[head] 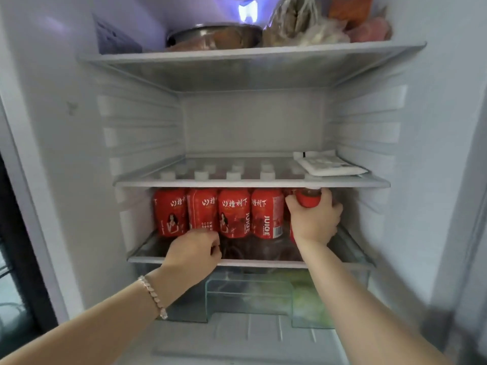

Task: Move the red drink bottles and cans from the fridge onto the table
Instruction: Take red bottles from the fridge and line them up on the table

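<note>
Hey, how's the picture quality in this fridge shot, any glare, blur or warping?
Head view: the fridge lamp flares blue-white at the top. Head view: the wide lens bows the middle shelf and walls. Head view: labels on the red bottles read clearly, yet the right hand, its grip on one red bottle, and the frame's right edge look smeared.

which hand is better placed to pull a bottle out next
Right: the right hand grips the end red bottle near its top; the left hand sits low by the bottle row, hold unclear.
</note>
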Available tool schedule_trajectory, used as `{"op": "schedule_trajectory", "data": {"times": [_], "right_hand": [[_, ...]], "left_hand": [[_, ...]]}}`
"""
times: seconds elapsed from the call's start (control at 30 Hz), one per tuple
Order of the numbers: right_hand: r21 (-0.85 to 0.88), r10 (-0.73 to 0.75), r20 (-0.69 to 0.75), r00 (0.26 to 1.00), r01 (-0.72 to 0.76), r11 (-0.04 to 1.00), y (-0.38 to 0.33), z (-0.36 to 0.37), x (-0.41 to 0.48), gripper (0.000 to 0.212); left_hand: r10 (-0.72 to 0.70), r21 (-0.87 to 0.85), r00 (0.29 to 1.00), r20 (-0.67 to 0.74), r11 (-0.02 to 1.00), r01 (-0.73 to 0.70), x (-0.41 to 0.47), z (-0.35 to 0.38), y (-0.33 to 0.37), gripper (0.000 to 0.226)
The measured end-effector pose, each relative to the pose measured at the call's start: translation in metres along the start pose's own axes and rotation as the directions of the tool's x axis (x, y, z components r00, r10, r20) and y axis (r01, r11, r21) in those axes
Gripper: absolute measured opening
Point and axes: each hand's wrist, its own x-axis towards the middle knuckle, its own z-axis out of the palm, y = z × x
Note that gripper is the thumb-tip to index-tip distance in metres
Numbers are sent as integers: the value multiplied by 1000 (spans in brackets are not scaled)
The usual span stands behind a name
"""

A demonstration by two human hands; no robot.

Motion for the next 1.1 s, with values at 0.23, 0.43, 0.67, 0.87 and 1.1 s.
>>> {"op": "schedule_trajectory", "data": {"times": [0.23,0.43,0.67,0.87,1.1], "right_hand": [[241,13,-184,983,33,970,-2,-25,-27,41],[490,186,-363,913,17,872,-1,-37,-39,27],[290,-243,-137,960,273,917,-1,-15,-86,60],[448,-439,551,710,192,873,-23,3,-98,59],[209,-141,458,878,48,977,-10,-1,-39,78]], "left_hand": [[186,65,976,-110,982,-180,2,12,-12,25],[247,78,966,-69,967,-242,4,-1,-6,24],[434,-280,812,-392,784,-554,-3,-54,37,57],[422,-148,852,-309,864,-482,-1,-59,26,28],[274,-29,925,-265,956,-291,0,-75,-2,14]]}}
